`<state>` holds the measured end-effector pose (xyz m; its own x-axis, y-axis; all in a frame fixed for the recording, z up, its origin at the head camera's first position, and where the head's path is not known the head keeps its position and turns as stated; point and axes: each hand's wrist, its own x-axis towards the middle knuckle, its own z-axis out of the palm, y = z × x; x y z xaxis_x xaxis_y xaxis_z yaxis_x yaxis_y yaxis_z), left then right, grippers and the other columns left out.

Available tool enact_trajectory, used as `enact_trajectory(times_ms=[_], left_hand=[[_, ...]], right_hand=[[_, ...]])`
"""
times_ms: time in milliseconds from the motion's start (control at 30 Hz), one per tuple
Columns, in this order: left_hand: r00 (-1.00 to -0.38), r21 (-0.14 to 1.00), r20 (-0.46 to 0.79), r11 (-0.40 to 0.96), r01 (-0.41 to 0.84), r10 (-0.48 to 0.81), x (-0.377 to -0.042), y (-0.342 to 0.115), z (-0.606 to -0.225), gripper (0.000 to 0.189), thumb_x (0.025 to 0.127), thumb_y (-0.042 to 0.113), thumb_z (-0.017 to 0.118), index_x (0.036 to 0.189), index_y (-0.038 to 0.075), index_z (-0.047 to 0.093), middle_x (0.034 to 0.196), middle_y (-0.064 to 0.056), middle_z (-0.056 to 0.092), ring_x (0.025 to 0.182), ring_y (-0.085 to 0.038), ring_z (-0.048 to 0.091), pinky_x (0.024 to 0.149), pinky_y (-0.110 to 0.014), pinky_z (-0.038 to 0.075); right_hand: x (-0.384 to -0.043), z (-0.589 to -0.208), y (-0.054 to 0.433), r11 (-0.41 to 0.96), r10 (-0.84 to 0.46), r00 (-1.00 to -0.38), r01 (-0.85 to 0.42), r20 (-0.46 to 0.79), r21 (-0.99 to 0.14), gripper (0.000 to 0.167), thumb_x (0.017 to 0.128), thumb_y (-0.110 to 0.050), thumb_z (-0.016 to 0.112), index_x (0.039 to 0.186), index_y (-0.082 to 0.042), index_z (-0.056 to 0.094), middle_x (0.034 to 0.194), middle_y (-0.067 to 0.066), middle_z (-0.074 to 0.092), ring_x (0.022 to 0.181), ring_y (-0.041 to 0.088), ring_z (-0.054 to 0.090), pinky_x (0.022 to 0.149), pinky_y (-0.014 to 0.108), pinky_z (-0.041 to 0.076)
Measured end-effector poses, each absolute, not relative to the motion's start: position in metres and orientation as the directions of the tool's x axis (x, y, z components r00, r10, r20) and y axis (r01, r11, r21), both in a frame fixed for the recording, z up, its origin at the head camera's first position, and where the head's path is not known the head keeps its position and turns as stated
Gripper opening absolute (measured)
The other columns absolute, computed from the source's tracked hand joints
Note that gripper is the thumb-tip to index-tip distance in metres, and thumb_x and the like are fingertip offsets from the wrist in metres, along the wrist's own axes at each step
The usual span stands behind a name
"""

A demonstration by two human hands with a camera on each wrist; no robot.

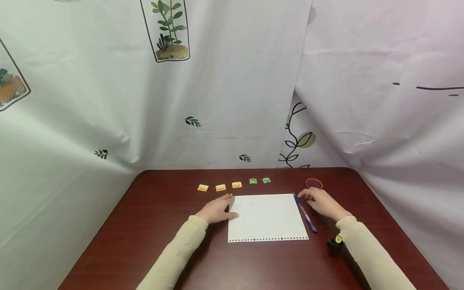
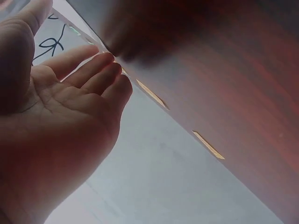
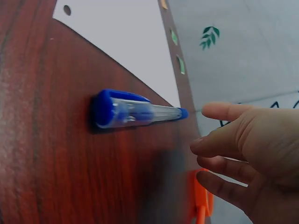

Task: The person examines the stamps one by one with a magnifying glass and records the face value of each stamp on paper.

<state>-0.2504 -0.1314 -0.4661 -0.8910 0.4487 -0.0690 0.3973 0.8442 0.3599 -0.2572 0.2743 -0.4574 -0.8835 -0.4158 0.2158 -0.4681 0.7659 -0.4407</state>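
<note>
A sheet of lined paper (image 1: 268,219) with punched holes along its near edge lies on the dark red table. My left hand (image 1: 215,210) rests at the paper's left edge, thumb and fingers spread apart; the left wrist view shows its palm (image 2: 70,112) with nothing in it. Along the paper's right edge lies a blue ballpoint pen (image 1: 306,217), its blue end (image 3: 103,112) towards the right wrist camera. My right hand (image 1: 323,202) hovers by the pen's far end, fingers loosely bent. A small gap separates those fingers from the pen in the right wrist view.
Beyond the paper sit several small stickers in a row, orange ones (image 1: 220,187) at left and green ones (image 1: 253,181) at right. An orange-red ring-shaped thing (image 1: 313,183) lies just past my right hand. A printed white curtain (image 1: 232,88) hangs behind the table.
</note>
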Motion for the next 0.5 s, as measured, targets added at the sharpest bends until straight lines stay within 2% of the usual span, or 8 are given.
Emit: enact_trajectory(times_ms=[200, 500], left_hand=[[-0.885, 0.369, -0.074, 0.837, 0.404, 0.460, -0.251, -0.132, -0.468, 0.078, 0.091, 0.043, 0.074, 0.149, 0.000, 0.047, 0.158, -0.014, 0.039, 0.147, -0.030, 0.035, 0.111, -0.047, 0.039], [-0.880, 0.358, -0.077, 0.837, 0.414, 0.469, -0.250, -0.131, -0.467, 0.075, 0.091, 0.042, 0.075, 0.146, -0.002, 0.050, 0.157, -0.015, 0.040, 0.146, -0.030, 0.036, 0.110, -0.046, 0.041]], right_hand=[[-0.256, -0.461, 0.269, 0.774, -0.434, -0.885, -0.461, 0.167, -0.435, 0.033, 0.087, 0.012, 0.065, 0.109, -0.011, 0.072, 0.102, 0.008, 0.063, 0.095, 0.028, 0.063, 0.084, 0.050, 0.055], [-0.256, -0.464, 0.262, 0.793, -0.428, -0.890, -0.454, 0.160, -0.405, 0.026, 0.086, 0.002, 0.074, 0.108, -0.011, 0.074, 0.102, 0.008, 0.065, 0.094, 0.026, 0.064, 0.084, 0.050, 0.055]])
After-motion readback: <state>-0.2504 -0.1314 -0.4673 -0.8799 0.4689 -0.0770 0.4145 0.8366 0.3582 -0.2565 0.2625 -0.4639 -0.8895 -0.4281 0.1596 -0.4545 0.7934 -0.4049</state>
